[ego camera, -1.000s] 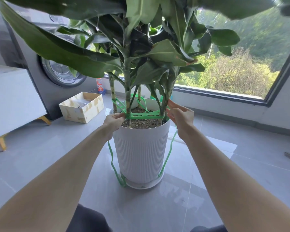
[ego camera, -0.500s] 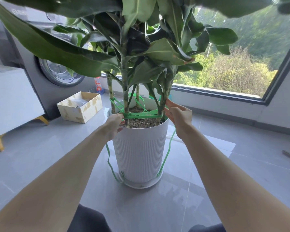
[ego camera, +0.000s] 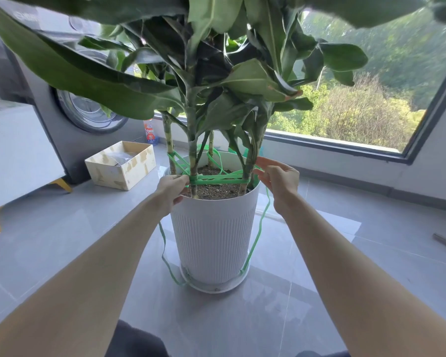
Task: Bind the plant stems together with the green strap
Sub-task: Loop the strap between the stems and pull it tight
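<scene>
Plant (ego camera: 150, 83): broad glossy dark-green leaves, fills the top half of the frame.
Floor (ego camera: 62, 240): large grey tiles, glossy, thin grout lines.
Window (ego camera: 332, 146): dark frame, upper right, green hillside behind it.
Washing machine (ego camera: 59, 145): grey body, round glass door, left behind the leaves.
White cabinet (ego camera: 16, 150): flat matte panel on yellow wooden legs, far left.
Pot (ego camera: 214, 240): white plastic, tapered cylinder, fine vertical ribs, smooth rim band, centre frame. It sits on a round white saucer (ego camera: 211, 287), with coarse brown soil inside.
Box (ego camera: 121, 164): open, pale card, patchy tan marks, left of the pot.
Stems (ego camera: 192, 150): several, upright, banded green and cream.
Green strap (ego camera: 216, 179): flat thin plastic band, wound round the stems just above the soil, several passes. Loose tails hang down both sides of the pot to the saucer.
Left hand (ego camera: 171, 188): fingers curled, pinching the strap at the near-left stem.
Right hand (ego camera: 281, 176): fingertips pinching the strap beside the right stem.
Bottle (ego camera: 150, 132): small, red-and-blue label, behind the box.
Writing: the bottle label and the washer's top-left logo are too blurred to read.
</scene>
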A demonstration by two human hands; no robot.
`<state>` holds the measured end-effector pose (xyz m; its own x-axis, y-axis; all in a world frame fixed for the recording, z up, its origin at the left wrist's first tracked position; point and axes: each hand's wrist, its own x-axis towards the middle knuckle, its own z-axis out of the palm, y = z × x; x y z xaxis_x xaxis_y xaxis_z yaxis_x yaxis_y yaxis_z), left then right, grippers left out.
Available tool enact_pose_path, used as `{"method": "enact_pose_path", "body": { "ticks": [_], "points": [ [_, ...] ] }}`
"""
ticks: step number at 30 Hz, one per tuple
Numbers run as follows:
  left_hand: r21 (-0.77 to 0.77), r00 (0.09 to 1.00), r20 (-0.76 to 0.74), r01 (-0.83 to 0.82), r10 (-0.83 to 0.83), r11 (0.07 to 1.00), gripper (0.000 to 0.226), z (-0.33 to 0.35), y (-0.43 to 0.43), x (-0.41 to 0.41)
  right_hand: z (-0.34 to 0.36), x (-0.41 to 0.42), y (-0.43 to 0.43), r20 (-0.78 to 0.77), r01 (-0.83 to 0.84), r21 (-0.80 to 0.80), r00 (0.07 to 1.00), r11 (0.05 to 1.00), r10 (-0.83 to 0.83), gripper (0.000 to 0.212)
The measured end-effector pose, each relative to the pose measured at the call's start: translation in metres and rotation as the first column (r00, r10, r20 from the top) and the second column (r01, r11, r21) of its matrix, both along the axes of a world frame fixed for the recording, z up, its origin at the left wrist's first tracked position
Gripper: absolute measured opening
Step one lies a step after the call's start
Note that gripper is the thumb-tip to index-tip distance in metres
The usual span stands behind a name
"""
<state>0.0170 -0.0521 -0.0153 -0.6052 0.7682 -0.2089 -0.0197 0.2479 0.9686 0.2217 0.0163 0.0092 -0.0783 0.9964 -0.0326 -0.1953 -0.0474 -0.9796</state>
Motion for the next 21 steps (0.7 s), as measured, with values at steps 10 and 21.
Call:
{"method": "enact_pose_path", "body": {
  "ticks": [10,21],
  "points": [
    [-0.048,0.999,0.002,0.043,-0.043,0.998,0.022,0.002,0.003,0.002,-0.018,-0.009,0.030,0.145,-0.048,-0.082,0.988,0.995,0.060,0.041],
    [0.005,0.871,-0.490,-0.010,0.011,1.000,0.024,-0.012,0.002,-0.023,-0.017,-0.027,0.059,0.059,-0.458,-0.064,0.885,0.887,0.461,0.027]
  ]
}}
